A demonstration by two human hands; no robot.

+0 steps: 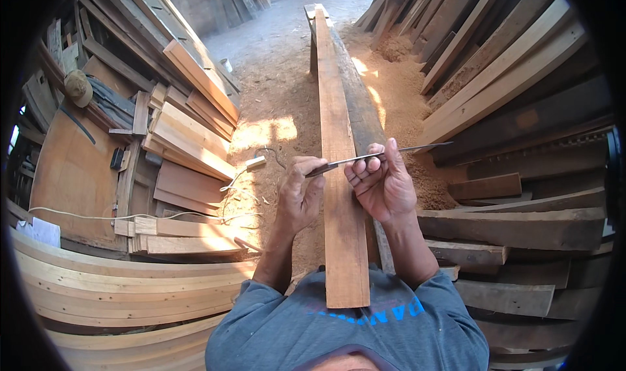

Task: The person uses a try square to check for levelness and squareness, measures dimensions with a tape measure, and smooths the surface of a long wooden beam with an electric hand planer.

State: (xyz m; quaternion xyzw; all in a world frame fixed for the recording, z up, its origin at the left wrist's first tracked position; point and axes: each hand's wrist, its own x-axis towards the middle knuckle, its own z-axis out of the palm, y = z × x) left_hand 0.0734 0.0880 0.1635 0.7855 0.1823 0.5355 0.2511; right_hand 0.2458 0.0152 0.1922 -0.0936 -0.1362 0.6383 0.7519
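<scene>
A long, thin tool [355, 158] lies crosswise above the plank, with a dark thicker end at the left and a narrow metal strip tapering to the right. It is seen nearly edge-on, so its exact kind cannot be told. My left hand [300, 193] pinches the dark end between thumb and fingers. Palm up, my right hand [389, 190] has its fingers curled at the middle of the strip and its thumb raised beside it. Beneath both hands, a long brown wooden plank [342, 240] runs from my chest to the far end of a narrow bench [357, 87].
Stacked boards [186, 133] and a white cord [163, 214] are at the left, near a tan panel [65, 175]. Pale planks [130, 283] lie at lower left. Leaning timbers [502, 58] and dark beams [515, 227] crowd the right. Sawdust [417, 103] covers the floor beside the bench.
</scene>
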